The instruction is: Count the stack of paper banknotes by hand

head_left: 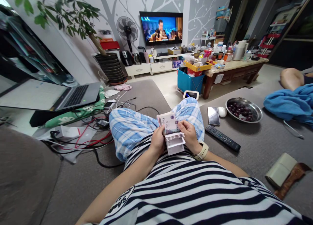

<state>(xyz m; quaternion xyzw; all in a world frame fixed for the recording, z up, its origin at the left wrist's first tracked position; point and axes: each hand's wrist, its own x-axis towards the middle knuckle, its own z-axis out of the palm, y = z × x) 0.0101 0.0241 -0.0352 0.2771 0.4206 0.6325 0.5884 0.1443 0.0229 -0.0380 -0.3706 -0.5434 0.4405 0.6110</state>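
A stack of pinkish-grey banknotes (169, 122) is held over my lap, between my crossed legs in blue-and-white checked trousers (133, 129). My left hand (157, 141) grips its left edge, fingers wrapped beneath and mostly hidden. At the right edge, my right hand (188, 135) pinches the notes between thumb and fingers. Several notes are folded down toward me and fan out below the hands. A pale watch (202, 151) sits on my right wrist.
On the sofa to my right are a phone (214, 116), a white mouse (222, 112), a remote (223, 138), a steel bowl (256, 114) of dark round fruit, and a wallet (281, 169). Tangled cables (97, 140) and a laptop (73, 96) lie left. Another person's knee (290, 78) shows far right.
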